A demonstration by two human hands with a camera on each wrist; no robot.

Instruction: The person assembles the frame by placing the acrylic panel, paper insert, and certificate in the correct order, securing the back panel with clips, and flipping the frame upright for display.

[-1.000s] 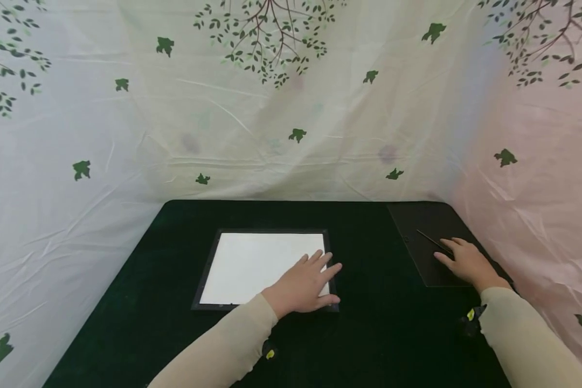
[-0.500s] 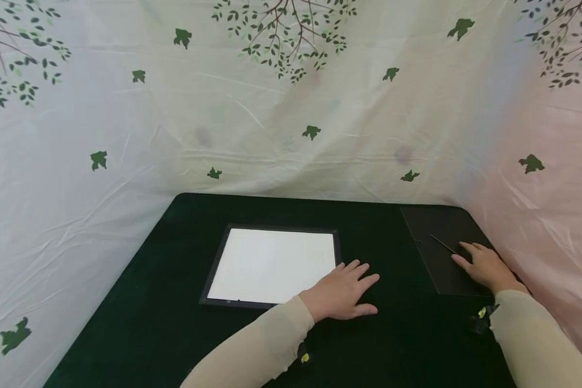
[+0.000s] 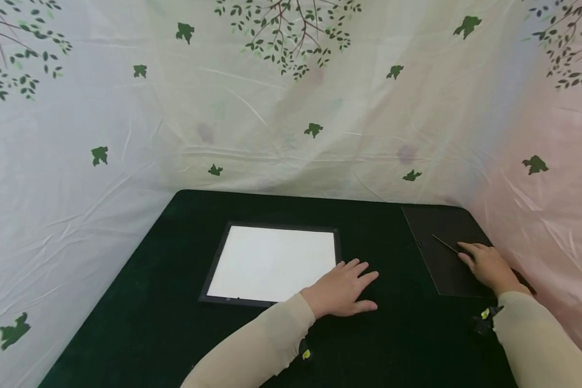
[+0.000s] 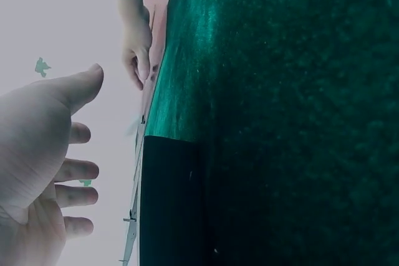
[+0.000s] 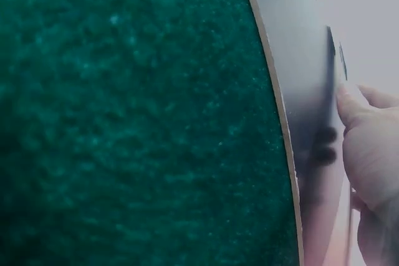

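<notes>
In the head view my left hand (image 3: 341, 288) lies spread, palm down, beside the lower right corner of a black-framed white panel (image 3: 276, 264). It holds nothing; the left wrist view shows its thumb and fingers spread apart with nothing between them. Far to the right, my right hand (image 3: 490, 267) reaches over a dark flat sheet (image 3: 446, 277). Its thumb and forefinger are extended at the near end of a thin dark stick (image 3: 443, 242), with a small gap between the fingertips. Whether they touch the stick is hard to see. The right wrist view shows the thumb (image 5: 349, 107) close above the glossy sheet (image 5: 274, 29).
A dark green cloth table (image 3: 150, 323) lies under everything. Wrinkled curtains (image 3: 271, 108) printed with leaves and branches enclose the back and sides. The right curtain (image 3: 553, 215) comes close to the right hand. Each wrist wears a small black camera (image 3: 485, 321).
The left hand has moved right, off the white panel onto its lower right edge. The right thumb has come nearer the forefinger and the stick's end. The stick lies as before; the head view has shifted.
</notes>
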